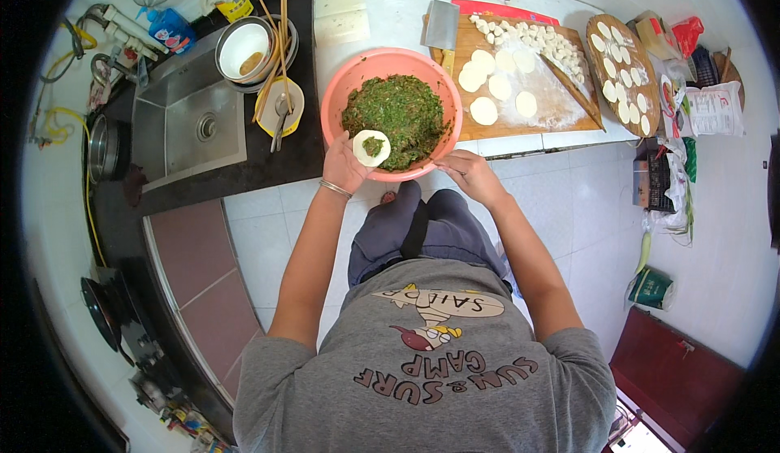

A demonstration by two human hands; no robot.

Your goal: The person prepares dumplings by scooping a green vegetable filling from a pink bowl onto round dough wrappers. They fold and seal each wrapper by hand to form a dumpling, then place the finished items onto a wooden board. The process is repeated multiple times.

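Left hand (pixel 345 163): dough wrapper (pixel 372 147) cupped flat on fingers so green filling (pixel 398 112) stays put | right hand (pixel 471 174): fingers curled loosely at pink bowl (pixel 333 104) rim, grasp cannot be told.

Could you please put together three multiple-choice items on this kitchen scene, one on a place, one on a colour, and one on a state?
1. Where is the cleaver?
A. In the sink
B. At the left end of the wooden board
C. On the floor

2. What colour is the bowl holding the chopped green filling?
A. Pink
B. Blue
C. Black

3. What state is the round wrapper in the left hand?
A. Folded shut
B. Bare, with no filling
C. Open, with a dab of filling on it

Answers:
1 B, the blade lies at the left end of the wooden board, beside the flat dough rounds.
2 A, the rim is plainly pink.
3 C, the wrapper lies flat with green filling at its middle.
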